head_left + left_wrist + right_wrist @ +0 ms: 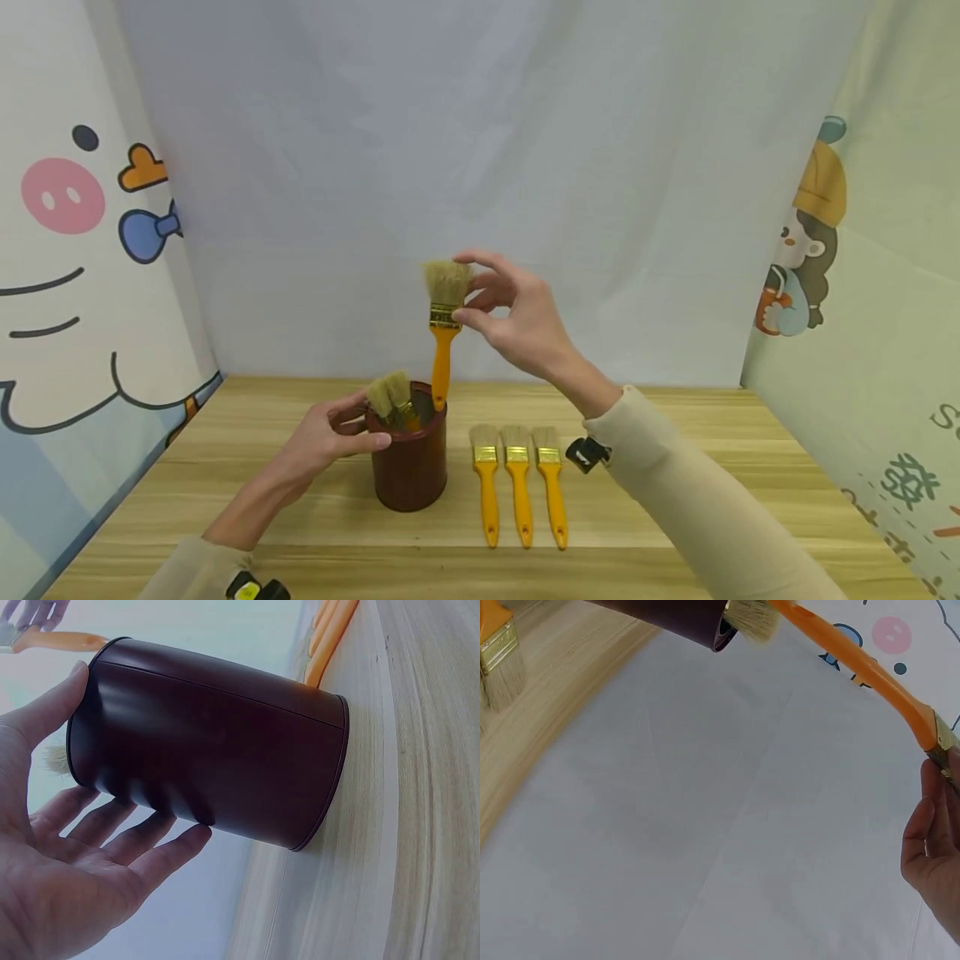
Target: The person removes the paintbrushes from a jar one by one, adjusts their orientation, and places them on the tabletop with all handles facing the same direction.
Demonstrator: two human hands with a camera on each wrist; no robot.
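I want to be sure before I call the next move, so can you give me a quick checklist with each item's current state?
1. Right hand gripping the raised brush: ok, pinched near its metal band.
2. Raised brush handle-down: ok, bristles on top.
3. Handle tip inside the can's rim: cannot tell; it overlaps the rim in the head view.
4. Left hand steadying the can: ok, thumb at the rim, fingers around the side.
5. Can upright on the table: ok.
6. Room in the can: ok, apparently; the two brushes inside lean left, leaving open space.
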